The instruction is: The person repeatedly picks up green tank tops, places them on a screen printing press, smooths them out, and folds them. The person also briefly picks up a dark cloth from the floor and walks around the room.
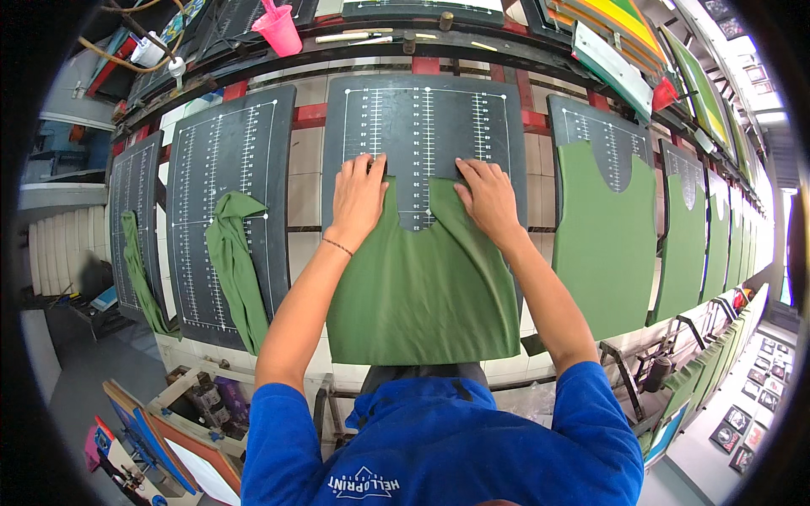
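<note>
A green fabric shirt panel (422, 295) with a scooped neck cutout lies over the dark printing board (422, 126) before me, its lower edge near my waist. My left hand (359, 194) grips its left shoulder, fingers bent at the top edge. At the other shoulder, my right hand (489, 198) holds the fabric between thumb and fingers. Soft folds run down from both hands, and the panel's right side is rumpled. White ruler lines show on the board above and inside the neckline.
Left boards carry a bunched green cloth (236, 261) and another folded green cloth (139, 270). To the right, a green panel (603, 244) lies flat, with several more beyond. A pink cup (278, 32) stands on the rail behind. Framed screens (181, 438) lean at lower left.
</note>
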Tool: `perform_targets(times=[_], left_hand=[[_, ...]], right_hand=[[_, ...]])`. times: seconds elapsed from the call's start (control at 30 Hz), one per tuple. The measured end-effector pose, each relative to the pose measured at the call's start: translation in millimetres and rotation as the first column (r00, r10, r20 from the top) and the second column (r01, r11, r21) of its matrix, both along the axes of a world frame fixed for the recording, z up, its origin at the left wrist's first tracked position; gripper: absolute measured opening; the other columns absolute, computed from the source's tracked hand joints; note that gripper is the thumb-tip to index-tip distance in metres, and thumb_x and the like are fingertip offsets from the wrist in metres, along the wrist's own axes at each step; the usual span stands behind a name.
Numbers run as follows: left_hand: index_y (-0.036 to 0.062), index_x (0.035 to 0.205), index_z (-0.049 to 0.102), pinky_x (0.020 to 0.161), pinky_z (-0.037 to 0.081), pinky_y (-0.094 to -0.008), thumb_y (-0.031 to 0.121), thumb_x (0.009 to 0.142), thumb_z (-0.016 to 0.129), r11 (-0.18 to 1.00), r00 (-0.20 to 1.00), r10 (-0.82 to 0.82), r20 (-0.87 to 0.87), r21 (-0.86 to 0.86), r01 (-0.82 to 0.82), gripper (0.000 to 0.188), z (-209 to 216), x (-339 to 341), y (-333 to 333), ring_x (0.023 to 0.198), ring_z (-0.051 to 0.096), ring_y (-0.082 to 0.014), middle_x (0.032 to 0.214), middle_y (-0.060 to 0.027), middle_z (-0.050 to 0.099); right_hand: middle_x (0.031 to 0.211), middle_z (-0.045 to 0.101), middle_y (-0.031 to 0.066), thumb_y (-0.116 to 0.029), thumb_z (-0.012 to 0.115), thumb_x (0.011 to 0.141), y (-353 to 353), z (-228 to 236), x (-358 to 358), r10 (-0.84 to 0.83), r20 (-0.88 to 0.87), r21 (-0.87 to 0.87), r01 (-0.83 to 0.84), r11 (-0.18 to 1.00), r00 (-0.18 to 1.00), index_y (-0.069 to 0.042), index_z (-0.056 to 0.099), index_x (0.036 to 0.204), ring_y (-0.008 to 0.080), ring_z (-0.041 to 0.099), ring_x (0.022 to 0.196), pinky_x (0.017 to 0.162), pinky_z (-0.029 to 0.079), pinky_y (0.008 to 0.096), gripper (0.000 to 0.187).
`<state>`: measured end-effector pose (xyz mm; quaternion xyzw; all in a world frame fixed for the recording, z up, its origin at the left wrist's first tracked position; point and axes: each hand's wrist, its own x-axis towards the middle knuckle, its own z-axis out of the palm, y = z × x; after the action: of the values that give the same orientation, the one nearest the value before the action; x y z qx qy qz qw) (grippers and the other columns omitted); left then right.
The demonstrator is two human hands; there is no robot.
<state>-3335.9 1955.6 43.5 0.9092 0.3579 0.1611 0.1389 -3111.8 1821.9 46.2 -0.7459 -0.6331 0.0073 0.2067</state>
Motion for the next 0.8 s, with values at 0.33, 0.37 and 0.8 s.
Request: perform_targets(times=[0.33,0.37,0.8], left_hand=[[0.0018,0.094,0.059,0.068,0.050,-0.0419,0.012,0.093,0.066,0.961,0.934,-0.120,0.336,-0.198,0.195,0.012,10.9,-22.1,23.7,0.076,0.062,-0.0329,0.084,-0.0132,0.063],[0.0021,0.093,0.059,0.064,0.050,-0.0419,0.012,0.092,0.067,0.963,0.934,-0.147,0.326,-0.166,0.210,0.013,32.1,-25.9,23.2,0.072,0.062,-0.0332,0.082,-0.0128,0.062],[0.0057,0.097,0.058,0.063,0.049,-0.0460,0.019,0.096,0.064,0.969,0.965,-0.233,0.124,-0.054,0.241,0.015,17.6,17.8,108.4,0.078,0.064,-0.0395,0.088,-0.0143,0.066]], right_hand=[[0.097,0.069,0.0116,-0.010,0.067,0.091,-23.8,2.3,34.2,0.010,-0.486,0.031,0.006,0.999,0.874,-0.005,0.063,0.104,0.0309,0.067,0.091,0.084,0.051,0.0389,0.014],[0.097,0.070,0.0128,-0.010,0.066,0.092,-33.1,12.7,38.8,-0.080,-0.590,-0.030,0.077,0.997,0.803,-0.004,0.062,0.104,0.0317,0.069,0.090,0.082,0.052,0.0385,0.014],[0.090,0.072,0.0148,-0.022,0.067,0.095,16.8,11.0,119.9,-0.215,-0.407,-0.035,0.220,0.975,0.888,-0.005,0.068,0.101,0.0348,0.069,0.084,0.074,0.052,0.0374,0.018]])
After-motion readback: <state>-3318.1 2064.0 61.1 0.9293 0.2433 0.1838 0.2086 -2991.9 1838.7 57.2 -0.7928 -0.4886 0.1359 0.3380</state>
